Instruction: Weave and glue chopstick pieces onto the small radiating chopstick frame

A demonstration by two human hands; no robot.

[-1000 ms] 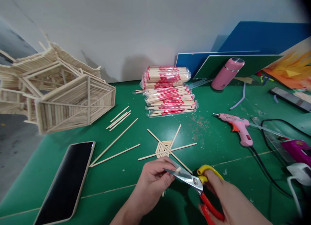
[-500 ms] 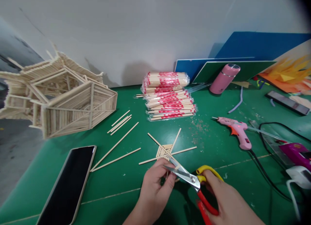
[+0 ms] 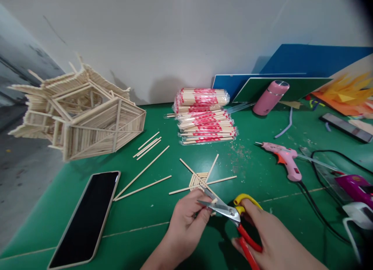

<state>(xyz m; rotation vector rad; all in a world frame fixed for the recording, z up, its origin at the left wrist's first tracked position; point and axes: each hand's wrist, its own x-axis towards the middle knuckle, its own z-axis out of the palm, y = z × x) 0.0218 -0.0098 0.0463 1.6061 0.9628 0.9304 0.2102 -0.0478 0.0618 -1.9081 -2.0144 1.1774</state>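
My right hand (image 3: 266, 233) grips scissors (image 3: 230, 212) with one yellow and one red handle, their blades pointing left and parted. Between the blades shows the pale end of a short wooden stick (image 3: 215, 201). My left hand (image 3: 189, 217) pinches that stick between thumb and fingers, which hide most of it. Just beyond my hands lies a star-shaped frame of wooden sticks (image 3: 201, 180), its middle filled with short pieces set side by side. Two long sticks (image 3: 142, 188) meet in a V left of it, and several shorter sticks (image 3: 148, 146) lie farther back.
A large stick-built model (image 3: 101, 126) stands at the left, behind a phone (image 3: 84, 219). Plastic-wrapped stick bundles (image 3: 205, 116) lie by the wall. At the right are a pink glue gun (image 3: 282, 157) with its cord, a pink bottle (image 3: 271, 98) and a purple device (image 3: 354, 186).
The view has shifted slightly, so most things sit a little farther right. The scissor blades stay around the stick's end, and both hands keep nearly the same hold.
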